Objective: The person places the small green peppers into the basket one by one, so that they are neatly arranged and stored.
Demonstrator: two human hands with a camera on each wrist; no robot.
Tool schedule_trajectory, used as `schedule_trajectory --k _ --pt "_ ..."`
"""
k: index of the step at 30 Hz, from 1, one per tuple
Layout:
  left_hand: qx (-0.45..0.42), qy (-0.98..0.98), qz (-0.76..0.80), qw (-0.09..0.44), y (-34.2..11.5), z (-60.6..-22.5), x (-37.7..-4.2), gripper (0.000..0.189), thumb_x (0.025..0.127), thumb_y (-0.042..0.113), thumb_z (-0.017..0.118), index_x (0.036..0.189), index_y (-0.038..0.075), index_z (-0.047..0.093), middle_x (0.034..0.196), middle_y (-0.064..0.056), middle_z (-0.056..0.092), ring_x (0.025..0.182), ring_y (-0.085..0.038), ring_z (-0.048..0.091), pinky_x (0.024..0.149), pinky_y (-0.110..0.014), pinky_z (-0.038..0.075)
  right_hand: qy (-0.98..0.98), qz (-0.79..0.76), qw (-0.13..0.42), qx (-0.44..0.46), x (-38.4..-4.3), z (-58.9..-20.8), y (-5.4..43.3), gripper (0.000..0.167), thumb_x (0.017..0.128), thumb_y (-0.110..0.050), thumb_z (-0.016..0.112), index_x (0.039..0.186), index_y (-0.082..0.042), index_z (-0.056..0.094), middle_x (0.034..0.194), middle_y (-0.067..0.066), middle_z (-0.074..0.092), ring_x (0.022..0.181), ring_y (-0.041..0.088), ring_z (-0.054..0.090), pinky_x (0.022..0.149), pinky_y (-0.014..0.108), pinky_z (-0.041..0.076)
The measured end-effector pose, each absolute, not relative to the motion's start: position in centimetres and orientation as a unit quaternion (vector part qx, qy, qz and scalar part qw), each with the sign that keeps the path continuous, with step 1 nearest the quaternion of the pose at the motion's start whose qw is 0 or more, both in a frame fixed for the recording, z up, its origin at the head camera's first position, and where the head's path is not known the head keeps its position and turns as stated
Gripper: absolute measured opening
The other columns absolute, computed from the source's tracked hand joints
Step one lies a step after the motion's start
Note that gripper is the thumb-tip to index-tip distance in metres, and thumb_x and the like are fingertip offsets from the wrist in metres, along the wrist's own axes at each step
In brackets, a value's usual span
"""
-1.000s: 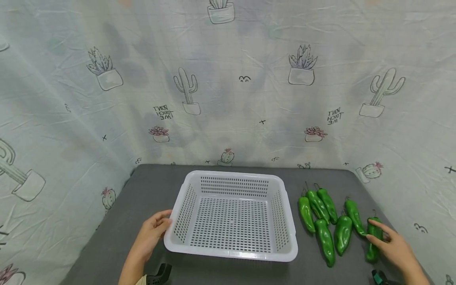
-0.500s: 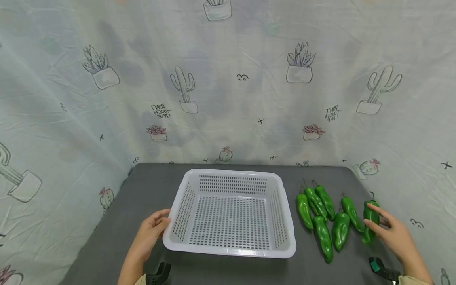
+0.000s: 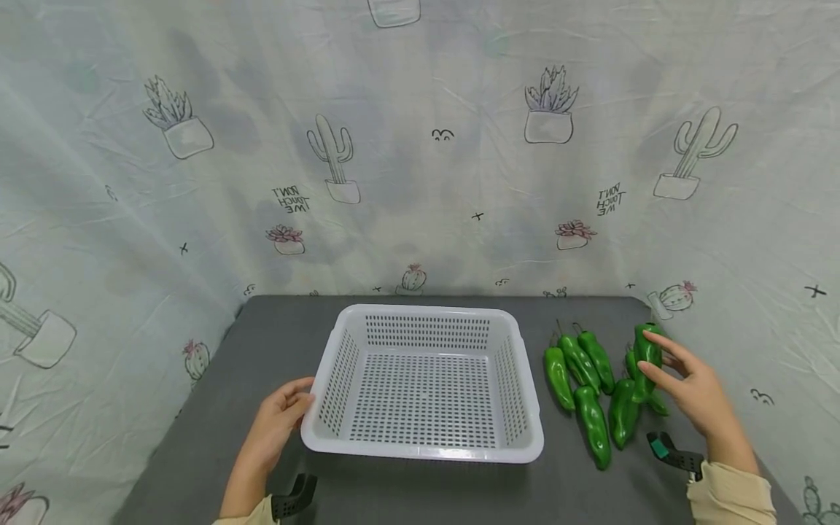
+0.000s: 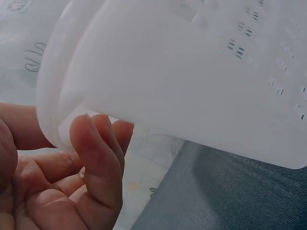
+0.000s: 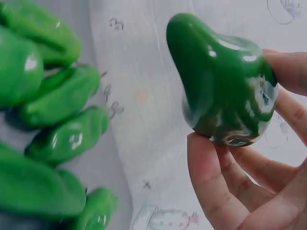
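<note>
A white perforated basket (image 3: 328, 394) sits empty in the middle of the grey table. My left hand (image 3: 284, 417) holds its left rim, fingers curled under the lip (image 4: 62, 129). My right hand (image 3: 682, 379) grips a green pepper (image 3: 646, 357) and holds it lifted off the table; the right wrist view shows the pepper (image 5: 220, 96) pinched between thumb and fingers. Several other green peppers (image 3: 590, 386) lie on the table right of the basket, seen also in the right wrist view as a green cluster (image 5: 43, 120).
A cactus-print cloth (image 3: 420, 146) hangs as a backdrop behind and beside the grey table (image 3: 262, 343). Black wrist clamps (image 3: 676, 452) show near the front edge. Table edges lie close to both hands.
My right hand has closed on the rightmost pepper and raised it off the table, moving up and leftward. The left hand stays on the basket rim.
</note>
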State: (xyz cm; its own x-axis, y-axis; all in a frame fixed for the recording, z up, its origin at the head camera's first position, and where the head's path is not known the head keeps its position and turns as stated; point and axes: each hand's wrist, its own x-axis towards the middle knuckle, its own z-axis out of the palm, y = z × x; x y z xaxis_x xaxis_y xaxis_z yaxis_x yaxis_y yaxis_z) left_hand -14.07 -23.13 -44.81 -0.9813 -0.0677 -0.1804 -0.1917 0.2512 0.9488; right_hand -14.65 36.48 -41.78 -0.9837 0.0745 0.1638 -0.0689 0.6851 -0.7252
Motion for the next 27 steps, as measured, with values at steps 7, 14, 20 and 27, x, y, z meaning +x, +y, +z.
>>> schedule_trajectory --k 7,14,20,27 --pt "-0.078 0.792 0.604 0.046 -23.1 -44.4 -14.0 0.039 0.100 0.012 0.047 0.137 0.001 0.044 0.112 -0.019 0.063 0.096 -0.021 0.063 0.073 -0.029 0.050 -0.910 0.404 0.089 0.037 -15.7 -40.5 34.3 0.059 0.096 -0.028 0.057 0.149 -0.025 0.031 0.157 0.016 0.018 0.125 0.056 0.032 0.084 0.068 0.034" --pt "-0.074 0.795 0.600 0.040 -23.1 -44.2 -14.0 0.039 0.100 0.012 0.047 0.137 0.001 0.044 0.112 -0.020 0.063 0.093 -0.017 0.063 0.072 -0.029 0.050 -0.904 0.412 0.078 0.081 -17.3 -39.2 31.7 0.058 0.096 -0.025 0.058 0.148 -0.022 0.033 0.153 0.021 0.025 0.126 0.052 0.033 0.084 0.062 0.039" --pt "-0.074 0.797 0.598 0.040 -23.1 -44.1 -13.9 0.038 0.100 0.012 0.048 0.136 0.001 0.045 0.109 -0.020 0.064 0.091 -0.018 0.063 0.071 -0.030 0.049 -0.898 0.420 0.062 0.116 -18.7 -38.4 29.4 0.056 0.095 -0.025 0.058 0.147 -0.017 0.037 0.152 0.021 0.028 0.128 0.052 0.033 0.088 0.063 0.039" --pt "-0.068 0.800 0.594 0.038 -23.0 -44.1 -13.8 0.038 0.099 0.011 0.047 0.135 -0.001 0.045 0.110 -0.021 0.064 0.092 -0.021 0.063 0.071 -0.030 0.049 -0.893 0.426 0.045 0.137 -19.7 -38.4 27.3 0.055 0.095 -0.026 0.059 0.146 -0.017 0.039 0.152 0.019 0.029 0.128 0.050 0.035 0.093 0.065 0.036"
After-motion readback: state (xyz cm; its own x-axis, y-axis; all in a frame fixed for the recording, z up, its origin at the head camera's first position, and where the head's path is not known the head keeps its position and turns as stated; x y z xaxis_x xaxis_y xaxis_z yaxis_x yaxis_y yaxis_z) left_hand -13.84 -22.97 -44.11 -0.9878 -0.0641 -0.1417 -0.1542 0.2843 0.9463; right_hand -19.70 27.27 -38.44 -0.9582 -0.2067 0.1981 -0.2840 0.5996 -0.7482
